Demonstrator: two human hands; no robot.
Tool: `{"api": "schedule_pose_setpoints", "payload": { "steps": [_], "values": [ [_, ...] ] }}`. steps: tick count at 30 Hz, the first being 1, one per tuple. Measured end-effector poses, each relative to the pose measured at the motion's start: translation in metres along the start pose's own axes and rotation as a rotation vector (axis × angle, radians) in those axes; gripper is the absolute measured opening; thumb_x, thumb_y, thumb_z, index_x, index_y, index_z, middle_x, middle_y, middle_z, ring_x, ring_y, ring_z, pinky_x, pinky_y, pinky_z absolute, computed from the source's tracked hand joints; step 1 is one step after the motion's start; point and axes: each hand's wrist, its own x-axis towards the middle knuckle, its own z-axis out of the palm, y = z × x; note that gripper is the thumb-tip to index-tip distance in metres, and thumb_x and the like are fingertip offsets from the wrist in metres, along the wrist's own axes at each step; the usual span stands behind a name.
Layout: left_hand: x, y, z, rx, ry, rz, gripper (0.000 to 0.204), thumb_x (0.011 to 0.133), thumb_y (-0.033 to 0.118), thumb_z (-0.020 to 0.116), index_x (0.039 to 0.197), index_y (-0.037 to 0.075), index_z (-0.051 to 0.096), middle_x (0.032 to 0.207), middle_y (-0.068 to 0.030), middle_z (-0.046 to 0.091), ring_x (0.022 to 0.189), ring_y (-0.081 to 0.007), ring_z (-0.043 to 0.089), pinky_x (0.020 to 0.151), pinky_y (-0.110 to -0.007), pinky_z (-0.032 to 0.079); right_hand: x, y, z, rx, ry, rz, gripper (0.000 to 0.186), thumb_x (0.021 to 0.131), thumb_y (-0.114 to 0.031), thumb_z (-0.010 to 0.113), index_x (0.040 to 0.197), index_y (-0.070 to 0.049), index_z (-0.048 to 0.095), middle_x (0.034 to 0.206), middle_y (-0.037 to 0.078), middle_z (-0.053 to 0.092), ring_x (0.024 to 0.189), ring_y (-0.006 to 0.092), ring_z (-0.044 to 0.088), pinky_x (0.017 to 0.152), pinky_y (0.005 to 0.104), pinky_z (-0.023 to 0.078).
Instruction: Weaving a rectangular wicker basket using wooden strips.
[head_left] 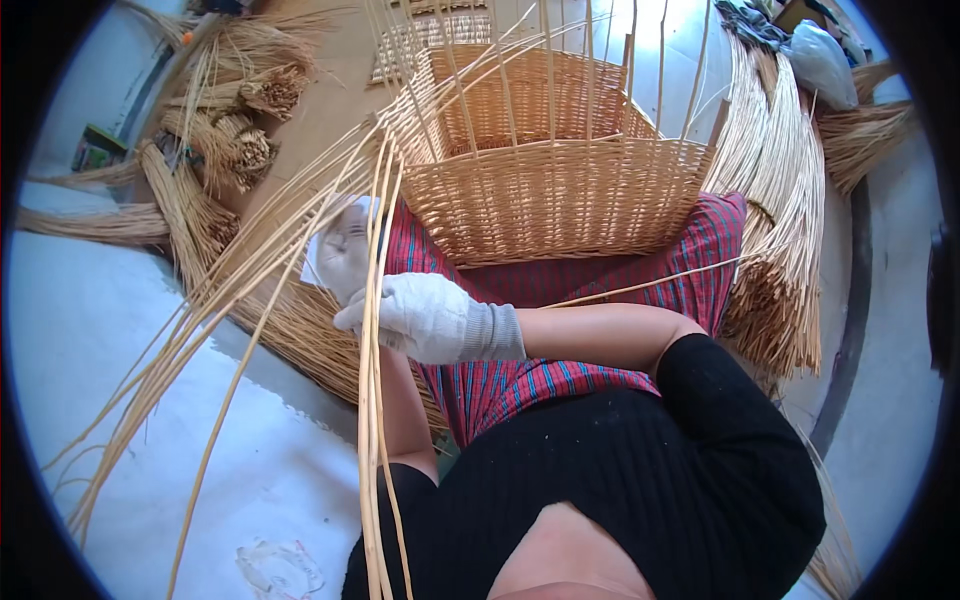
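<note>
Resting on the red-and-blue striped cloth [720, 225] that covers the person's lap, the wicker basket [560, 205] sits with its near wall toward the body, a position we take to keep the weave steady and within reach. Thin upright stakes [551, 85] rise from its walls, left long, we judge, so that more can be woven around them. From its left corner a loose sheaf of long rods [366, 450] sweeps out, some fanning leftward and some running down toward the body, perhaps kept to that side so they stay out of the way of the wall. Just off the basket's near left corner, we see the gloved right hand [425, 315] with curled fingers at the wrist of the gloved left hand [343, 255]. Rods cross in front of both, so we cannot tell whether the right grip is closed on them, on the other glove or on nothing, nor whether the left grip is open or closed. To the basket's right hangs a thick pale bundle [790, 180]; to its left lie tied bundles [185, 215], and beyond its far wall a flat woven panel [455, 30]. We suppose these stocks flank it for easy reach.
</note>
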Motion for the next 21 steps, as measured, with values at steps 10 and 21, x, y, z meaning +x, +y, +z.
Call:
{"api": "schedule_pose_setpoints", "payload": {
  "steps": [10, 21],
  "values": [
    [-0.044, 0.056, -0.027, 0.299, -0.326, 0.085, 0.043, 0.104, 0.021, 0.071, 0.137, -0.002, 0.057, 0.1, -0.009, 0.075, 0.098, -0.0169, 0.072, 0.094, -0.034, 0.055, 0.029, 0.01, -0.007, -0.168, -0.389, -0.293, 0.039, 0.086, -0.047, 0.078, 0.113, -0.018, 0.079, 0.103, 0.013, 0.075, 0.105, 0.0347, 0.072, 0.089, 0.0482, 0.058],
    [0.017, 0.043, 0.025, 0.061, -0.401, 0.54, 0.056, 0.108, 0.018, 0.059, 0.157, 0.001, 0.04, 0.068, 0.0009, 0.051, 0.066, -0.0144, 0.059, 0.107, -0.053, 0.055, -0.002, -0.016, -0.073, -0.204, -0.287, 0.017, 0.021, 0.086, -0.031, 0.073, 0.077, -0.013, 0.071, 0.071, 0.009, 0.069, 0.077, 0.034, 0.071, 0.071, 0.0498, 0.055]
  ]
}}
